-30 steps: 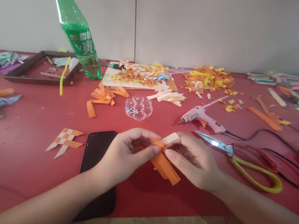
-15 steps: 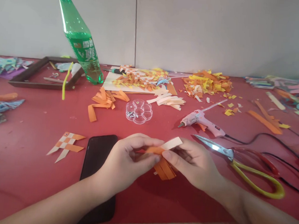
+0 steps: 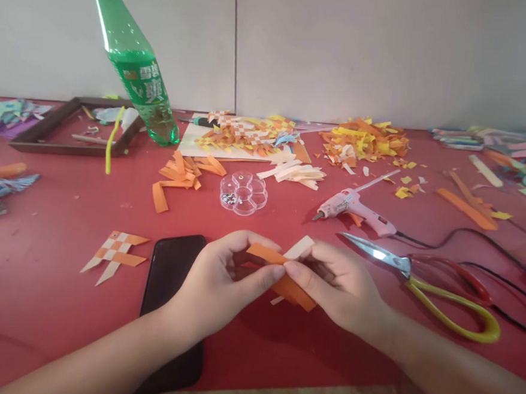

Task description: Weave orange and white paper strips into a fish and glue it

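Note:
Above the near part of the red table, my left hand and my right hand meet at a small bundle of crossed paper strips. Orange paper strips slant down between the hands, and one orange end pokes up at the left. A cream paper strip sticks up behind my right thumb. Both thumbs press on the strips from the front; the other fingers are mostly hidden behind. A black phone lies partly under my left forearm. Left of it rests a woven orange-and-white paper fish.
Scissors and a pink glue gun with a cord lie at right. Ahead are a clear flower-shaped tray, loose orange strips, cream strips and a scrap pile. A green bottle stands by a dark frame.
The orange strip between my hands has swung so that its end now points up to the left. The cream end has shifted slightly left. Both hands stay nearly in place.

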`<state>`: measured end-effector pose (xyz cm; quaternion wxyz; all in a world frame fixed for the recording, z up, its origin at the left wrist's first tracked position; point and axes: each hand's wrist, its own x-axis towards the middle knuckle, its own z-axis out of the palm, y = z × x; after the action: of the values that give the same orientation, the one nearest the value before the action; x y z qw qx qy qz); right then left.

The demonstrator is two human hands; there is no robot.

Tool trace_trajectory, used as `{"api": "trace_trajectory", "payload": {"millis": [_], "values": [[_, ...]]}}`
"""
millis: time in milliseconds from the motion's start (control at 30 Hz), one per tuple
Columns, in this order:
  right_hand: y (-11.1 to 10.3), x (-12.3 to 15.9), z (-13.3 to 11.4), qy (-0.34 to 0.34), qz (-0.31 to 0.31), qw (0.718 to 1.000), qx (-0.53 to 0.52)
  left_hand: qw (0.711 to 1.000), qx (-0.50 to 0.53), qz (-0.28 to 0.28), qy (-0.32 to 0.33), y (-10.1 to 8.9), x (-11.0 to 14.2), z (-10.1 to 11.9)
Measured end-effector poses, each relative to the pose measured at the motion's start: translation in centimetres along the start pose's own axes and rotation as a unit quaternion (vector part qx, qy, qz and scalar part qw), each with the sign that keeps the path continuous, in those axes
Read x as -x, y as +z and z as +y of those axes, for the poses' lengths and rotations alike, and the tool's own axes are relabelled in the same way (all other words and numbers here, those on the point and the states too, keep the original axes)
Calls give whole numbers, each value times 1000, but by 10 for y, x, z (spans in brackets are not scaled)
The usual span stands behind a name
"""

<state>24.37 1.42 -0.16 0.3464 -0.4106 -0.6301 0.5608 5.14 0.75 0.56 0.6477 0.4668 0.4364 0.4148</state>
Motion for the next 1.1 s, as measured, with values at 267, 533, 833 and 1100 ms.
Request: {"api": "trace_trajectory", "payload": {"millis": [267,533,833,1100], "values": [[-1,2,3,-30,6,999,43,998,-23,16,-60,-1,-1,4],[0,1,-3,-19,-2,998,63,998,22,-2,-57,-2,0,5],[-1,0,-8,-35,-2,997,63,996,62,-7,-66,-3,-1,6],[-3,-2,-5,-54,-10,995,79,998,20,-25,-56,-2,-1,5]]}}
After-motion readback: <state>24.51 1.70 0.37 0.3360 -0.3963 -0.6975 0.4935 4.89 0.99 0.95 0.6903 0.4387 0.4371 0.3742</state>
